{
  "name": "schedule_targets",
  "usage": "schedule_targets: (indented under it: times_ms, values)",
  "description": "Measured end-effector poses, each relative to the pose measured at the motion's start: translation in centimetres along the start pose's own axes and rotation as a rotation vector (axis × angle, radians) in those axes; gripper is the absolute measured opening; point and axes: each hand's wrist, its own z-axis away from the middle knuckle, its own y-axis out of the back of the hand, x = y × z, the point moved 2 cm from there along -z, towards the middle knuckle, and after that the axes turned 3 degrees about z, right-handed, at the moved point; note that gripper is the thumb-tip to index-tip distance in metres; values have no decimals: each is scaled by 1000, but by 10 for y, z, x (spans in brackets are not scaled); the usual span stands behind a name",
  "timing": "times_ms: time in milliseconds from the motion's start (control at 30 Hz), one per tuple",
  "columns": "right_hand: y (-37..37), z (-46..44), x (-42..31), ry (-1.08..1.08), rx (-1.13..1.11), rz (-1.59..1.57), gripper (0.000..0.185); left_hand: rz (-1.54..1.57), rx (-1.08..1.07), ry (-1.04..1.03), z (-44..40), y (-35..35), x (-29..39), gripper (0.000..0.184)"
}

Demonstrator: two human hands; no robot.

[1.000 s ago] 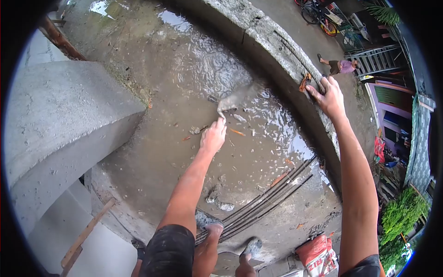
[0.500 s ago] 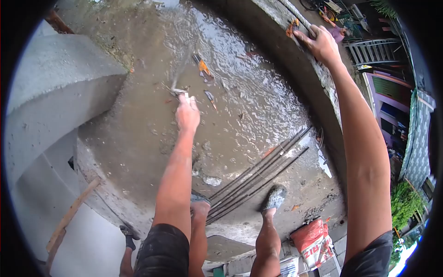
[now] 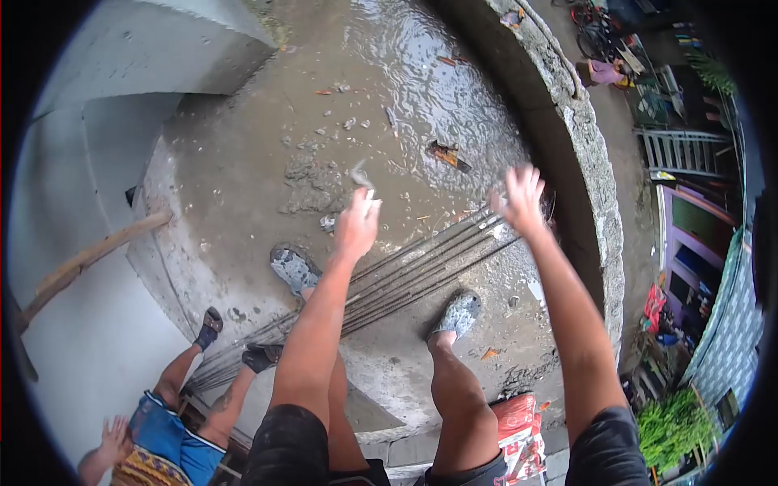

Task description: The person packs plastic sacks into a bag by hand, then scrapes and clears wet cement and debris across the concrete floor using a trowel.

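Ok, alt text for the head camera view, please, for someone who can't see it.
A left hand holds a small blurred object over muddy water, while the open right hand is near long dark rods. Another person in blue shorts is at lower left.

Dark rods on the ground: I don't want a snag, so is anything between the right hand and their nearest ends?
Nothing visible stands between the right hand and the nearest ends of the dark rods; blur hides whether they touch. Farther along, the left forearm crosses over them.
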Motion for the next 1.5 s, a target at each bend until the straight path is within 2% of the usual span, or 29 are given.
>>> schedule_targets:
  times_ms: [33,67,100,133,200,233,300,333,433,500,567,600,633,667,700,733,767,800,833,867,933,967,1033,1100,1200,1267,1333,1400,1500]
  values:
    - [9,44,-18,-70,-261,-206,53,10,128,-1,13,17,-13,36]
    - [8,90,-33,-125,-384,-279,54,23,255,-1,27,30,-34,34]
    - [8,137,-47,-144,-382,-310,53,4,338,93,39,43,-51,37]
    - [38,155,-66,-182,-494,-442,52,-15,418,187,51,55,-71,40]
    - [70,191,-78,-205,-507,-423,52,37,604,319,74,66,-114,37]
    - [75,202,-69,-265,-455,-371,51,36,612,318,77,69,-122,37]
    - [84,222,-27,-374,-301,-238,48,-38,828,486,90,74,-143,41]
    - [88,227,-1,-417,-187,-158,46,-47,837,498,89,78,-146,41]
    - [101,238,55,-565,-89,-257,35,-18,865,581,74,80,-146,42]
    - [124,242,51,-631,-123,-325,30,76,850,629,65,70,-150,40]
    - [139,259,23,-511,-176,-365,28,260,730,599,70,43,-177,37]
    - [142,273,3,-531,-236,-436,28,205,650,548,86,35,-158,34]
    - [143,291,-18,-549,-317,-473,30,301,606,484,102,20,-149,34]
    - [128,331,-30,-409,-303,-383,33,259,574,541,126,15,-102,37]
    - [137,338,-50,-503,-561,-524,35,247,522,452,146,-2,-94,40]
    - [143,352,-68,-441,-684,-544,37,256,426,564,166,-13,-72,42]
    - [147,371,-80,-354,-746,-518,37,134,291,672,187,-1,-22,42]
    - [147,395,-86,-330,-808,-535,36,187,473,577,203,-42,-39,42]
    - [148,408,-87,-305,-867,-544,36,303,458,662,216,-60,-35,42]
    - [157,403,-87,-269,-857,-540,36,425,439,743,224,-72,-23,42]
    - [179,402,-83,-501,-866,-710,25,606,354,931,240,-87,1,43]
    - [180,406,-71,-472,-872,-707,25,543,368,906,245,-81,21,44]
    - [183,405,-47,-569,-745,-727,19,482,352,897,259,-75,48,44]
    - [194,398,-26,-636,-746,-655,17,453,323,890,263,-68,59,43]
    - [191,395,-4,-666,-688,-676,17,382,266,828,258,-54,67,41]
    - [195,392,1,-734,-677,-699,16,367,183,804,254,-50,67,49]
    - [181,402,9,-720,-715,-675,17,333,204,767,250,-46,66,49]
    - [169,406,1,-701,-660,-826,10,302,226,711,245,-38,68,40]
    - [161,390,-17,-780,-713,-963,13,263,260,684,237,-43,69,40]
